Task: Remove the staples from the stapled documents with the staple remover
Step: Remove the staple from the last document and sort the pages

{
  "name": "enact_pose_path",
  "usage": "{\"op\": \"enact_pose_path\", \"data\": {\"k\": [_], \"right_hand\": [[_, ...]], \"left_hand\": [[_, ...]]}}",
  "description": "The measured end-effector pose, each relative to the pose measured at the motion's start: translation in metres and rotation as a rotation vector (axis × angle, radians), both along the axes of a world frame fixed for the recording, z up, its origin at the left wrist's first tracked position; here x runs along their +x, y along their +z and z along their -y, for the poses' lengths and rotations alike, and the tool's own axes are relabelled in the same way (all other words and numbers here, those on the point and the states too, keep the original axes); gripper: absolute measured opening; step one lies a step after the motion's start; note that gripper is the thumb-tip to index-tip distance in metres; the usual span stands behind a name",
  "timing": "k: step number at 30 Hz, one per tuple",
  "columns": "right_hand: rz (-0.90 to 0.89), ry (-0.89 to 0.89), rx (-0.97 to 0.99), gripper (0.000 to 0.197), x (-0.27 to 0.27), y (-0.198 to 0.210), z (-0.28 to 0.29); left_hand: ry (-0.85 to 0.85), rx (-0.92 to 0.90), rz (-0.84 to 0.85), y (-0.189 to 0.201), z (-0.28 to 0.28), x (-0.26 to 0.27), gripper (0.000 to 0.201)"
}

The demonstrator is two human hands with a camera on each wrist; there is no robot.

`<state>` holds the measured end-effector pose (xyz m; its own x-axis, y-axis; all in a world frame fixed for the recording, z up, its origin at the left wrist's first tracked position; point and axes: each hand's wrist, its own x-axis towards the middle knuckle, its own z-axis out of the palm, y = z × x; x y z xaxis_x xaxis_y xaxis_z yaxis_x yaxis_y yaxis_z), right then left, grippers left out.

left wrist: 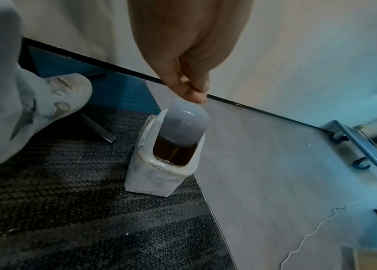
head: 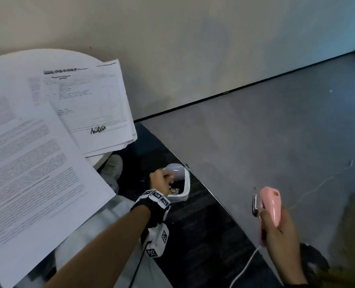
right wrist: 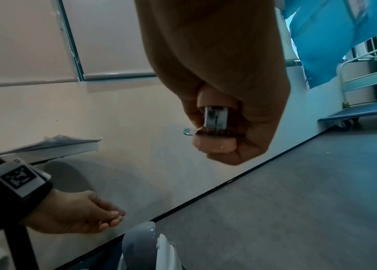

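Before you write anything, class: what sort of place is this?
Probably an office or workroom: printed papers piled on a white table, a small lidded bin on carpet, and a wheeled trolley by the wall.

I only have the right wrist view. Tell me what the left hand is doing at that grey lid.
Observer: The left hand is over a small white bin, with its fingertips bunched at the top edge of the grey swing lid. Whether they pinch a staple is too small to tell.
Operator: Give me the lid's state.
Observer: It is tilted open, and a dark opening shows below it.
Operator: Place the remover against the bin.
Observer: In the head view the right hand holds the pink staple remover off to the bin's right, over the grey floor, apart from the bin.
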<state>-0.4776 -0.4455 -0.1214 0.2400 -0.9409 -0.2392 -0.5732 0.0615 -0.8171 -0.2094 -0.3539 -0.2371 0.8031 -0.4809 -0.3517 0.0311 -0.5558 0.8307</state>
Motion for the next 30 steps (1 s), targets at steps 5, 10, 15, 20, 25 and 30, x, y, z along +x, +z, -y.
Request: {"op": "enact_pose_path", "data": {"k": [5, 10, 15, 20, 25, 30], "right_hand": [[0.001, -0.007, 0.010, 0.007, 0.000, -0.006, -0.002], [0.032, 0.021, 0.005, 0.005, 0.007, -0.002, -0.004], [0.136, 0.083, -0.002, 0.011, 0.042, 0.033, -0.012], [0.387, 0.270, 0.166, 0.015, 0.116, 0.075, -0.035], [0.458, 0.502, 0.275, 0.037, 0.208, 0.115, -0.088], [0.424, 0.589, 0.168, 0.024, 0.300, 0.129, -0.131]], "left_hand": [[0.130, -0.121, -0.165, -0.010, 0.009, 0.001, 0.023], [0.064, -0.093, -0.047, -0.007, 0.007, 0.008, 0.025], [-0.073, -0.169, 0.029, 0.049, 0.017, 0.028, 0.021], [-0.267, -0.232, 0.194, 0.161, -0.006, 0.075, 0.021], [-0.335, -0.317, 0.305, 0.275, -0.091, 0.111, 0.022], [0.035, -0.383, 0.334, 0.308, -0.206, 0.125, 0.023]]}}
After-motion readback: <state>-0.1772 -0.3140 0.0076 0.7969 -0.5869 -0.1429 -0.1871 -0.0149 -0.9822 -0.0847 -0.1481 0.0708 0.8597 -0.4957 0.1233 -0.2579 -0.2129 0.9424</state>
